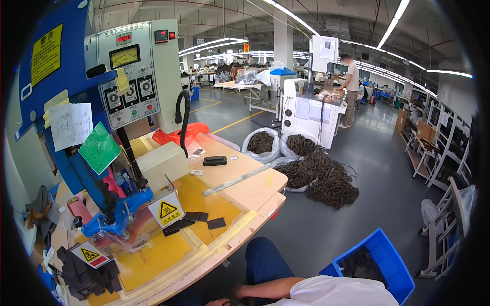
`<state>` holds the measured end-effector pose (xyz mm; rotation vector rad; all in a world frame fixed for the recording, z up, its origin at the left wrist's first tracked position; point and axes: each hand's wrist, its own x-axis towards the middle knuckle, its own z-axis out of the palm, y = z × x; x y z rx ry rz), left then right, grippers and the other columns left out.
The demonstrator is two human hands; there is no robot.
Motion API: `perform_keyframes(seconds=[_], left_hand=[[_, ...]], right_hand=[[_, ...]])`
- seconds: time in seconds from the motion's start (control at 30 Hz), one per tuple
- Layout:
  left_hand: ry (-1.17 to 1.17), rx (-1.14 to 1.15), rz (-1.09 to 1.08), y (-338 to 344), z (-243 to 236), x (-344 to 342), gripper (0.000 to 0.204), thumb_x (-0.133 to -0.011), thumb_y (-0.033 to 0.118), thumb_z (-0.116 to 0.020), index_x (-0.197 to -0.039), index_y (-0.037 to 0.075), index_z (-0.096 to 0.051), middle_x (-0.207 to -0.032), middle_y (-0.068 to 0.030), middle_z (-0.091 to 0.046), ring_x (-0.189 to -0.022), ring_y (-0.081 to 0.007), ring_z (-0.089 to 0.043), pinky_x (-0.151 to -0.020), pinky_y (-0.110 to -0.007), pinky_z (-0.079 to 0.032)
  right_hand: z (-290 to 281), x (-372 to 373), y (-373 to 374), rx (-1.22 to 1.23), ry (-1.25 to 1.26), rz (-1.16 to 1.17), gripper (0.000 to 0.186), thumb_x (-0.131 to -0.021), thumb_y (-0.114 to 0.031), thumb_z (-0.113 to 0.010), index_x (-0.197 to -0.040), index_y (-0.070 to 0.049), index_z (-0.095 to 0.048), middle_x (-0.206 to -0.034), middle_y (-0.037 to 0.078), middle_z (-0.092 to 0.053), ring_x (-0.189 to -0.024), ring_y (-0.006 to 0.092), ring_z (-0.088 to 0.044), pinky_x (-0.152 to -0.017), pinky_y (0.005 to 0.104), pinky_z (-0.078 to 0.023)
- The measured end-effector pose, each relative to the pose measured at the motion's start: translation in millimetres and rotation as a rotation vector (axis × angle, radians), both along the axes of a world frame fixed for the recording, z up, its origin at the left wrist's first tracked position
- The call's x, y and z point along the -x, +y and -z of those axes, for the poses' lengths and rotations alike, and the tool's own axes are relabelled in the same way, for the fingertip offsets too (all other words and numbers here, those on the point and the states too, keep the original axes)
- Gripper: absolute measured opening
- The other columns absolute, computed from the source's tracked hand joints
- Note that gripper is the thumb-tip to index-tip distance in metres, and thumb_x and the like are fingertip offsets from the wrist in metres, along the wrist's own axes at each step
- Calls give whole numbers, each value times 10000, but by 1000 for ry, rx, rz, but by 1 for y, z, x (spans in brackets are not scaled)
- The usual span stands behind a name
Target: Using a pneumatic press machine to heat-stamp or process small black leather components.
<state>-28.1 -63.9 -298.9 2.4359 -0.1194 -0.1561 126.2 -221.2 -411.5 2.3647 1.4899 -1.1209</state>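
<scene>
A dark piece (216, 223) is lying inside the near edge of the table (258, 191), its long axis running roughly crosswise, ahead and slightly left of the right hand (239, 292), whose opening and hold one cannot tell.

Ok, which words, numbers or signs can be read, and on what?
Wording not copied, only located:
Yellow sticker on blue machine: bold black characters.
Control panel: title, red digits; dial labels too small.
Heat-warning placard: triangle with wavy lines.
Lower placard: triangle, pictogram unclear.
White note: handwriting, blurred.
Green note: faint writing, unreadable.
Distant sheets: too small.
</scene>
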Motion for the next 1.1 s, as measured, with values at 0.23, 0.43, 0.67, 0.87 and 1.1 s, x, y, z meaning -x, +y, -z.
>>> perform_keyframes(seconds=[0.23, 0.43, 0.67, 0.87, 1.1], left_hand=[[-61, -8, 9, -1, 3, 1, 253, -1045, 259, -700, -1221, 126, -822, -1178, -188, -809, -1102, -438, -748, -981, -535, -593], [-61, 9, 9, 0, 7, 1, 262, -1048, 271, -694, -1229, 126, -817, -1174, -190, -807, -1103, -439, -744, -984, -537, -589], [-45, -21, 3, 1, 6, 2, 272, -1055, 278, -688, -1238, 125, -818, -1202, -187, -808, -1130, -435, -742, -1006, -538, -582], [-32, 4, -2, -1, 1, 1, 269, -1052, 274, -690, -1232, 121, -819, -1188, -195, -808, -1115, -442, -745, -995, -546, -587], [-6, 10, 6, -1, -3, 0, 272, -1049, 278, -688, -1225, 119, -820, -1174, -206, -806, -1104, -450, -746, -987, -549, -590]], right_hand=[[6, 10, -3, 19, 41, 28, 399, -853, -206, -875, -1236, -103, -835, -1242, 167, -824, -1172, 374, -792, -972, 501, -637], [59, 15, -4, 0, 122, 24, 383, -863, -202, -868, -1230, -99, -834, -1232, 166, -825, -1154, 367, -794, -959, 497, -636], [99, 5, -1, -16, 156, 18, 365, -874, -197, -860, -1223, -94, -834, -1220, 165, -826, -1133, 358, -796, -945, 493, -634], [122, 5, -2, -13, 179, 7, 349, -883, -193, -853, -1216, -90, -833, -1210, 164, -827, -1115, 351, -797, -933, 489, -632], [141, 5, -2, -13, 197, -9, 331, -895, -189, -845, -1209, -85, -832, -1199, 163, -829, -1094, 343, -799, -919, 485, -631]])
